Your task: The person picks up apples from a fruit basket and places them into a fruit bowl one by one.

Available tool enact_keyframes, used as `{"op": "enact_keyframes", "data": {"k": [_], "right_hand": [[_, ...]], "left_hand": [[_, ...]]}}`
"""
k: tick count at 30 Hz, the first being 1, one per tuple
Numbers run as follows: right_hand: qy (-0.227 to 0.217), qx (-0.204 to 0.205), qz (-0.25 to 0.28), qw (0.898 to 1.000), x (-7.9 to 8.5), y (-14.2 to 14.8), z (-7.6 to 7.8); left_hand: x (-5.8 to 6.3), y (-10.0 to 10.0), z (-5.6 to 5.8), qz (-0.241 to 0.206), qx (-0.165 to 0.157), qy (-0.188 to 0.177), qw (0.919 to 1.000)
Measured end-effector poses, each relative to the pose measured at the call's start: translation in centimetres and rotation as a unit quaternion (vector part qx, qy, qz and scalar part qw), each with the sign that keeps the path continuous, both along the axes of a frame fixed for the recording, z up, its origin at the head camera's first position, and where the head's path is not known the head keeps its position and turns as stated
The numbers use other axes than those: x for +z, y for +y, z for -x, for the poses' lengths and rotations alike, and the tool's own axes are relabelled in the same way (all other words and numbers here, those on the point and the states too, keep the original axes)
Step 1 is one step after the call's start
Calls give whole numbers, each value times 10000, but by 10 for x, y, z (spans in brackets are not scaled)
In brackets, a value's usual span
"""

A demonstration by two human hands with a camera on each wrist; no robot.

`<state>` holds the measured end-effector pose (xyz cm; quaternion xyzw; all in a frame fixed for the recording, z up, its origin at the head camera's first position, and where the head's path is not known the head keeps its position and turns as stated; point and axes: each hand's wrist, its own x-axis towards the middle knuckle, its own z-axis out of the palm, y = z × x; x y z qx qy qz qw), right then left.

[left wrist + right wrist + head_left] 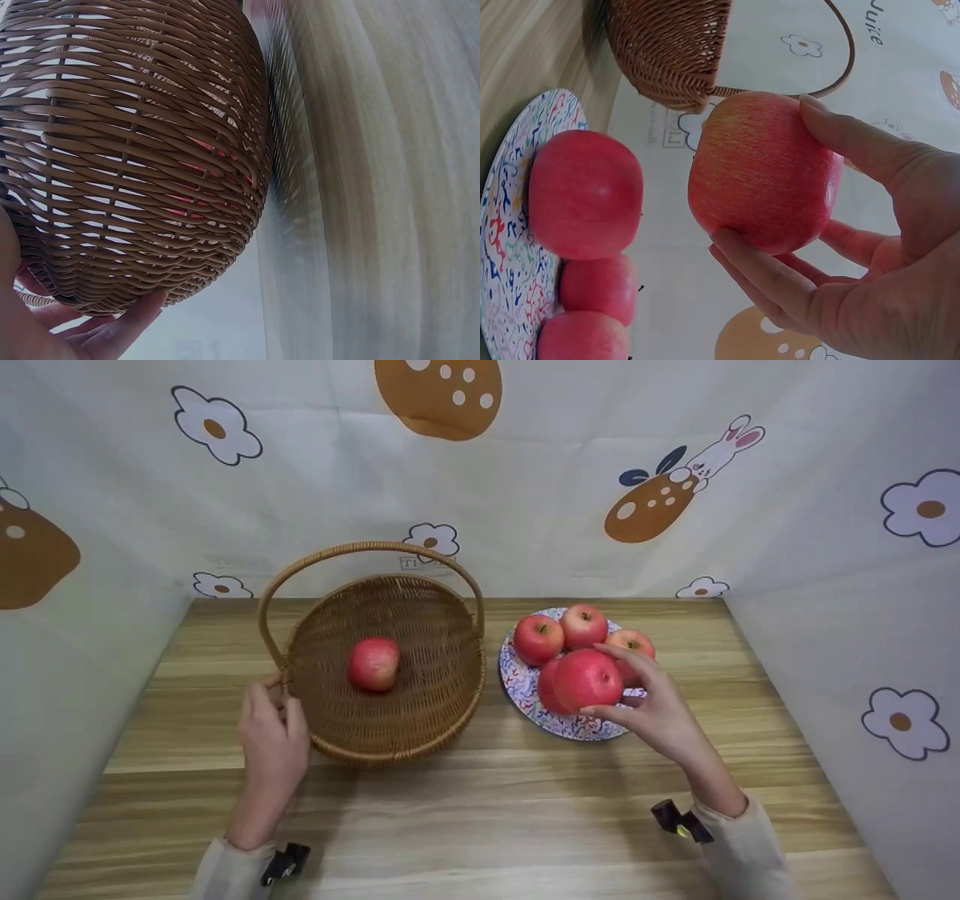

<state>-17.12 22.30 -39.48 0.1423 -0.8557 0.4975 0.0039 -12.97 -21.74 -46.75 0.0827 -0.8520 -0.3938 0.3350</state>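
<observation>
A brown wicker basket [390, 742] with a tall arched handle stands on the left, holding one red apple [373, 664]. My left hand [274, 735] grips its left rim, and in the left wrist view the fingers [127, 322] lie against the weave. Above the patterned plate [525, 690], my right hand [660, 712] holds another apple [769, 172] between thumb and fingers. Several more apples rest on that plate, among them a red apple [538, 639] at its left. One plate apple is partly hidden behind the held apple in the head view.
Everything stands on a wood-grain table [480, 825]. A pale cloth backdrop [540, 502] printed with flowers and rabbits hangs behind and at both sides. The basket's arched handle [367, 546] rises over its opening.
</observation>
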Motion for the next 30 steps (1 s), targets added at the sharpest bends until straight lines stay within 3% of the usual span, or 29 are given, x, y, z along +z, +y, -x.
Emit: {"op": "enact_keyframes", "data": {"k": [13, 20, 30], "right_hand": [[-267, -359, -308, 9985, -4, 15, 4], [-137, -479, -407, 9979, -8, 23, 7], [-415, -587, -544, 9959, -18, 34, 14]], "left_hand": [[0, 0, 0, -96, -40, -57, 9999], [2, 0, -2, -218, -167, -196, 9994], [1, 0, -1, -155, -127, -86, 9998]]}}
